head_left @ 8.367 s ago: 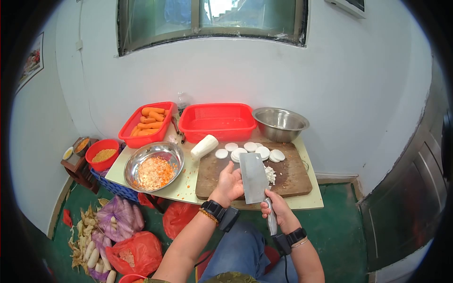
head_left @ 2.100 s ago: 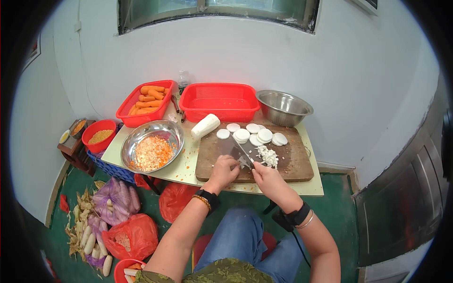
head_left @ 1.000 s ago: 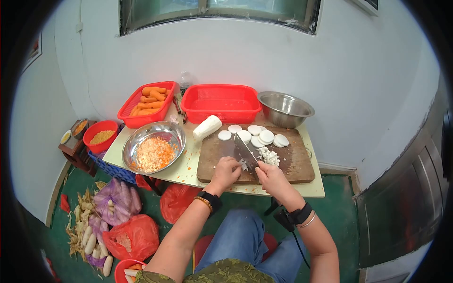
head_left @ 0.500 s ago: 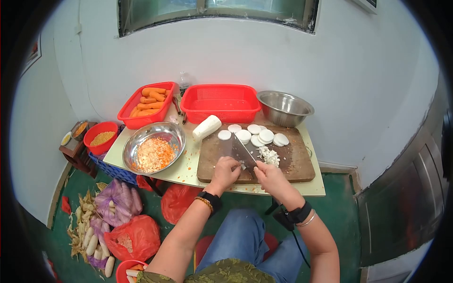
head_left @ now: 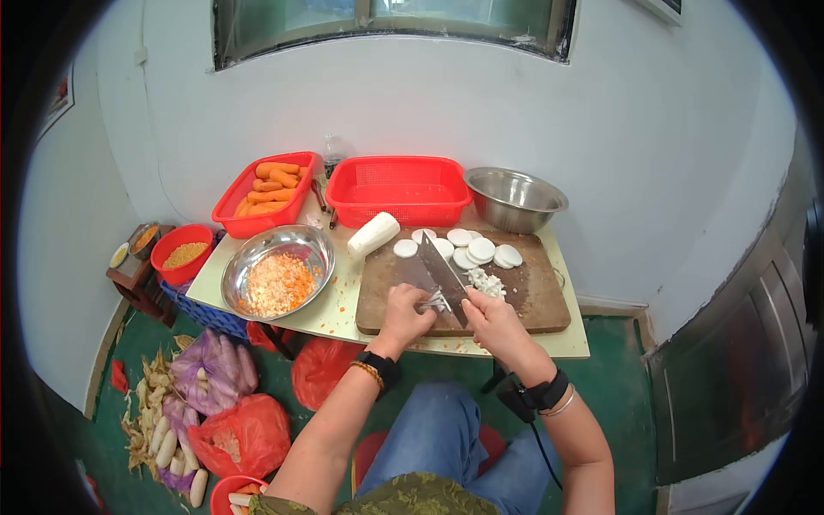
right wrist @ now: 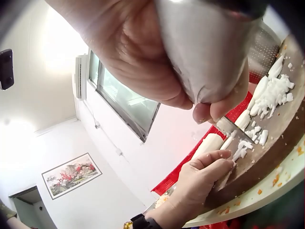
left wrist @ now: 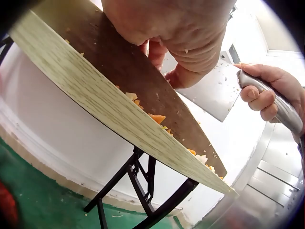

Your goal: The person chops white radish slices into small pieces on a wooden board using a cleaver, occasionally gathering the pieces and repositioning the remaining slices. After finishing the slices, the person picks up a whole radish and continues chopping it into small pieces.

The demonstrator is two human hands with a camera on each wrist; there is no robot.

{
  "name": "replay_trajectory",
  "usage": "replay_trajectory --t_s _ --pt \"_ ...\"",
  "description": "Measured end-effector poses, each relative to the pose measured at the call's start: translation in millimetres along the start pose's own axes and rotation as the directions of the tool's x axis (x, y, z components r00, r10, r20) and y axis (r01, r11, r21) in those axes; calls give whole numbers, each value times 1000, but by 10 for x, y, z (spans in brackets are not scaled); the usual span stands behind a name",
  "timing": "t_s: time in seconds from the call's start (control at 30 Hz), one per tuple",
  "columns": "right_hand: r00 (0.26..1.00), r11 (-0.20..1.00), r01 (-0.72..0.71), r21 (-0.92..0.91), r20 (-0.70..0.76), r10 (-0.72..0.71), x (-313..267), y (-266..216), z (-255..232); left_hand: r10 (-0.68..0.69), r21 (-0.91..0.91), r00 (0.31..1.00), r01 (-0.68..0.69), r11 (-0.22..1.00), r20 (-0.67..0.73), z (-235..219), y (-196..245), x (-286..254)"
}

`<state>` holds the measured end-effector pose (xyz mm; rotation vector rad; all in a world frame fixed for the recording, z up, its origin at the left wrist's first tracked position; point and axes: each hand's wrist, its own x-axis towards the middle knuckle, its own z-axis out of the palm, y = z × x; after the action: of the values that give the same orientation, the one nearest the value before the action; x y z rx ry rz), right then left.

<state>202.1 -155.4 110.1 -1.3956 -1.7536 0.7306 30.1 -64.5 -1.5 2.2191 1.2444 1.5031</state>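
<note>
The right hand [head_left: 499, 326] gripped the cleaver [head_left: 443, 273] by its handle, forearm slanting inward — blade pointing forward-left over the chopping board [head_left: 542, 302]. The left hand [head_left: 406, 318] (fingers bent) pinched white strips [head_left: 437, 301] beside the blade — the board lying on the bench [head_left: 562, 342].

In the head view, by the near edge of the desk [head_left: 573, 342], the right grip [head_left: 499, 333] hides most of the cleaver [head_left: 444, 278] handle; the left grip [head_left: 405, 316] covers the ends of white strips [head_left: 438, 302]. Picture edges crop the window [head_left: 438, 19] past the far edge and a red bucket [head_left: 223, 493] below.
</note>
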Motion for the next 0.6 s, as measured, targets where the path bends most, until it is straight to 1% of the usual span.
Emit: replay_trajectory --t_s 0.1,0.13,0.23,0.3,0.33,0.43,0.53,0.6 --pt "998 994 56 -91 8 -55 55 269 201 -35 -3 997 35 999 72 11 -35 -2" --pt "999 994 43 -101 8 -42 44 196 194 -21 -10 997 21 1000 73 11 -60 3" --pt "995 987 97 -128 22 -95 127 277 173 6 -31 996 -3 1000 94 27 -65 23" --pt "998 994 65 -87 -1 -65 135 245 142 -2 -26 994 5 1000 110 -12 -56 34" --pt "999 996 51 -66 -5 -52 146 208 136 -6 -74 994 14 997 108 -18 -37 34" --pt "1000 1000 -16 -12 -22 16 109 57 79 -94 -136 989 110 985 118 5 -43 32" --pt "998 998 59 -18 -23 -59 98 24 78 -115 -226 992 124 966 51 -5 -34 32" --pt "998 997 62 -49 4 -62 107 83 133 -69 -133 998 68 989 -6 22 -111 14"
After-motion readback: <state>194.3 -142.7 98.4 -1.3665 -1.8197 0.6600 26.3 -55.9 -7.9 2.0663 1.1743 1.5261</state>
